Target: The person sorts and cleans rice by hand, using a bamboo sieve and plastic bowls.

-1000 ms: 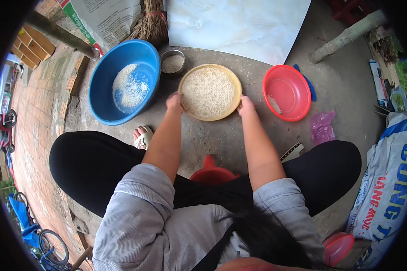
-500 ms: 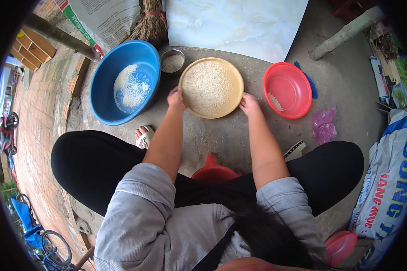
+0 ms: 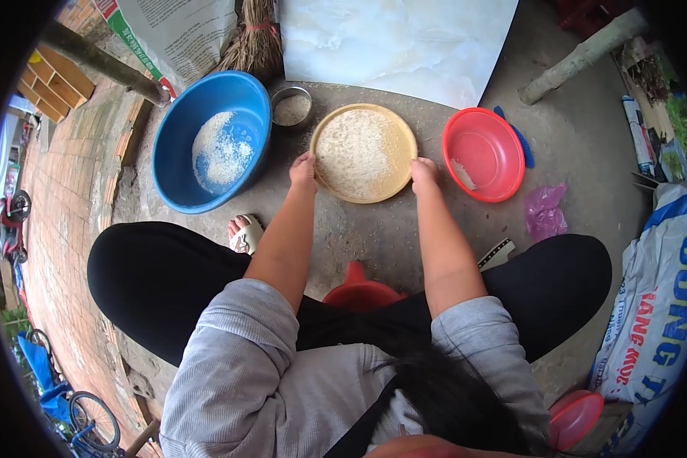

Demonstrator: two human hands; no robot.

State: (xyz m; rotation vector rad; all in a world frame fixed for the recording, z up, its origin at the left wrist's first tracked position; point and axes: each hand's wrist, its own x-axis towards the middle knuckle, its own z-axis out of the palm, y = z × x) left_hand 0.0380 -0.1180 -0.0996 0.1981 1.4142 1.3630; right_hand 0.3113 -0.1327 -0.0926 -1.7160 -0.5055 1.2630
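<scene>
Between my two hands is a round, shallow yellow tray (image 3: 401, 177), held over the concrete floor. Pale rice grains (image 3: 353, 149) cover its left and middle part, while a strip of the tray's bottom shows on the right. My left hand (image 3: 304, 171) is closed on the left rim, and my right hand (image 3: 424, 174) grips the right rim. Fingers under the rim are hidden. Left of the tray stands a blue basin (image 3: 169, 145) with white rice (image 3: 220, 151) in it. A red basin (image 3: 492, 149) with a few grains sits to the right.
A metal bowl (image 3: 291, 108) of grains stands behind the tray, beside a straw broom (image 3: 253, 42). A marbled white panel (image 3: 397, 46) lies beyond. On the right are a crumpled pink plastic bag (image 3: 546, 214) and a large printed sack (image 3: 649, 305). A red stool (image 3: 359, 291) is between my legs.
The tray has shifted slightly to the right and toward me, both hands moving with it. The grains have slid leftward, baring more of the tray's right side.
</scene>
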